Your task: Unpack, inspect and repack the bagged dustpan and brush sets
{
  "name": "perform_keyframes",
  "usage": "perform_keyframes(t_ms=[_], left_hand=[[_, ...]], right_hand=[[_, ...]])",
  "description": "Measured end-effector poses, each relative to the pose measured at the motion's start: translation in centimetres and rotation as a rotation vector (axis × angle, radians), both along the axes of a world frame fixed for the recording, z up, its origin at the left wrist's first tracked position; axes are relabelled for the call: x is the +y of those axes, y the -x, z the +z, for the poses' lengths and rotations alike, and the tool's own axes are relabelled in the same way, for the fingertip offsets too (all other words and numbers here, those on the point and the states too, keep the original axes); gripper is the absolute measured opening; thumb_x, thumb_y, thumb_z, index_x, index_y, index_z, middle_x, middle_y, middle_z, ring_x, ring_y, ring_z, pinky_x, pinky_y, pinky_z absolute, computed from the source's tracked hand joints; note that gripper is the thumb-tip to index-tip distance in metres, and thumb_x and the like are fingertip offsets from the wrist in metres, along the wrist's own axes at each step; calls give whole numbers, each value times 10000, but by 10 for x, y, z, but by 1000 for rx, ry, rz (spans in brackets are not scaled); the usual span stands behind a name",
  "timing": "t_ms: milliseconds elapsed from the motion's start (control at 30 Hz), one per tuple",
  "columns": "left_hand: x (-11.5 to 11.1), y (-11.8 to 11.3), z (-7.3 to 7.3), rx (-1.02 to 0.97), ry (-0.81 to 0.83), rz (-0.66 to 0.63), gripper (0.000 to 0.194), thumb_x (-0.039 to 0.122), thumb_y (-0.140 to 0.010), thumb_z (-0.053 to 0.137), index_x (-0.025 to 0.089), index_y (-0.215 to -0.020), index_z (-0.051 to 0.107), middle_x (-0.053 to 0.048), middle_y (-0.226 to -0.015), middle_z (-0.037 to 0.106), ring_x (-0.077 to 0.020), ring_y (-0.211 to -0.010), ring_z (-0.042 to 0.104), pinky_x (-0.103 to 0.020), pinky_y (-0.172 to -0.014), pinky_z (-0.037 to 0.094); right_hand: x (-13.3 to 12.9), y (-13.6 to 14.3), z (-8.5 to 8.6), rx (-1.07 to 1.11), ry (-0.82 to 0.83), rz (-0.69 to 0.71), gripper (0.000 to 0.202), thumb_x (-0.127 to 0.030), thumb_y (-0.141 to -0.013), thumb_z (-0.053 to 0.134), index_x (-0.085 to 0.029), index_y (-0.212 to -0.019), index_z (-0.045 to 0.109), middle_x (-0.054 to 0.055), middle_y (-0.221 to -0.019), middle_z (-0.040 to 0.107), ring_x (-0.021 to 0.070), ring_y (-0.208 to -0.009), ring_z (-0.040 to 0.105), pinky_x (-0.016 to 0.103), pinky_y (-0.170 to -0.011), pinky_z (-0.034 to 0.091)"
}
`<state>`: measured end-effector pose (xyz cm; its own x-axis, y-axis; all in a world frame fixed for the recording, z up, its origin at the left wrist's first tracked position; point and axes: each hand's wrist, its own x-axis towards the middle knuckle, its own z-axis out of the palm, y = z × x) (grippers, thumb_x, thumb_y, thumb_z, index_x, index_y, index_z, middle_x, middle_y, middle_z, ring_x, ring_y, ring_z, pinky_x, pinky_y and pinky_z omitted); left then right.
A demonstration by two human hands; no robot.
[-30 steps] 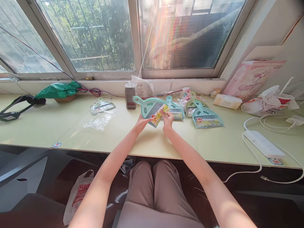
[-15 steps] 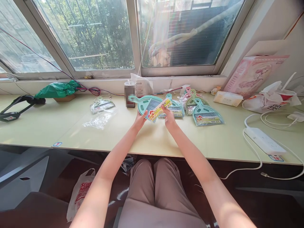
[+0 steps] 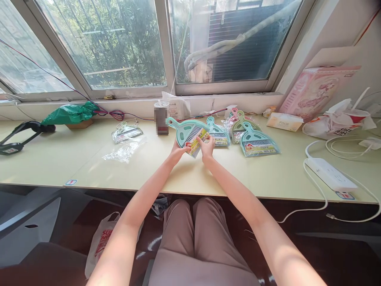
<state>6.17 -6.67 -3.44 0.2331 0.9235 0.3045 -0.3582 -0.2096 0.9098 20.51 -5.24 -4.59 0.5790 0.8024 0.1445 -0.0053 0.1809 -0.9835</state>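
Observation:
A mint-green dustpan [image 3: 182,129] with a brush lying in it is tilted above the table, its handle toward the upper left. My left hand [image 3: 177,153] is closed round its lower left edge, the thumb on a yellow printed label card [image 3: 194,147]. The card lies across the dustpan's wide end. My right hand [image 3: 207,148] is closed on the card and that end, its thumb on the front; its other fingers are partly hidden. Just behind, another mint dustpan set [image 3: 220,131] rests on the table. To the right lies a wrapped mint set [image 3: 258,142] with a similar label.
Beside a green wrapped set [image 3: 127,133] on the left is a crumpled clear bag [image 3: 121,152]. A dark drink cup [image 3: 161,119] stands close behind the held dustpan. On the right are more wrapped sets [image 3: 238,126], a tissue pack [image 3: 285,121] and a white power strip [image 3: 331,174].
The label card has moved down and left, now lying flatter across the dustpan's wide end. My right hand has come closer to my left, whose thumb now presses the card.

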Motion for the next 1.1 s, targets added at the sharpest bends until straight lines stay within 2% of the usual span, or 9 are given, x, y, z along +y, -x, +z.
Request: perform_keyframes(t_ms=[133, 267, 400, 467, 600, 667, 800, 933, 1100], left_hand=[[3, 8, 2, -20, 4, 60, 920, 212, -590, 882, 286, -1424, 503, -78, -1274, 700, -319, -1229, 628, -498, -1067, 479], [0, 11, 8, -11, -27, 33, 894, 253, -606, 884, 285, -1422, 522, -88, -1274, 698, -331, -1239, 618, -487, -1063, 476], [-1, 28, 16, 132, -101, 50, 785, 399, -708, 850, 257, -1412, 533, -117, -1307, 668, -336, -1282, 576, -465, -1078, 447], [0, 59, 20, 273, -110, 266, 610, 464, -858, 705, 220, -1393, 542, -141, -1336, 640, -329, -1301, 546, -468, -1095, 418], [-3, 167, 19, 731, -25, 1114, 468, 277, -948, 519, 169, -1403, 512, -177, -1457, 532, -319, -1360, 455, -480, -1127, 367], [-10, 218, 13, 1014, 133, 1240, 475, 253, -906, 550, 147, -1369, 540, -214, -1462, 515, -363, -1363, 443, -510, -1083, 401], [-28, 250, -1, 1492, 167, 921, 436, 425, -846, 660, 166, -1197, 658, -203, -1341, 615, -390, -1290, 519, -513, -1069, 413], [-39, 206, -12, 1559, -42, 777, 399, 464, -870, 633, 198, -1160, 702, -174, -1435, 573, -391, -1341, 489, -518, -1109, 383], [-40, 162, -14, 1583, -177, 739, 292, 234, -900, 527, 200, -1094, 744, -160, -1341, 646, -362, -1316, 523, -469, -1063, 440]], right_hand=[[-5, 2, 6, 206, -77, 224, 653, -495, -747, 743, -245, -1301, 504, 121, -1363, 541, 217, -1190, 584, 362, -978, 497], [-7, -2, 13, 327, -98, 625, 493, -419, -684, 811, -224, -1101, 635, 74, -1115, 714, 235, -1032, 688, 382, -908, 560], [-8, -9, 18, 411, -98, 657, 392, -305, -610, 875, -208, -926, 665, 47, -927, 756, 235, -897, 727, 408, -861, 598], [-8, -12, 19, 431, -85, 650, 375, -258, -600, 881, -202, -902, 666, 41, -896, 759, 231, -876, 734, 408, -853, 607], [-6, -10, 16, 446, -33, 621, 337, -194, -610, 872, -201, -871, 658, 28, -849, 762, 220, -850, 743, 398, -840, 620], [-5, -6, 12, 453, -7, 627, 327, -168, -614, 867, -196, -864, 658, 28, -829, 763, 214, -822, 745, 389, -823, 624], [-9, 8, 4, 444, 44, 697, 318, -132, -623, 853, -185, -883, 676, 27, -787, 764, 200, -742, 739, 378, -777, 631], [-23, 22, 2, 425, 100, 789, 267, -93, -662, 815, -175, -886, 694, 48, -810, 775, 207, -751, 744, 385, -779, 634], [-29, 28, -2, 379, 155, 804, 228, -50, -688, 779, -168, -859, 688, 59, -774, 765, 230, -770, 752, 414, -800, 643]])
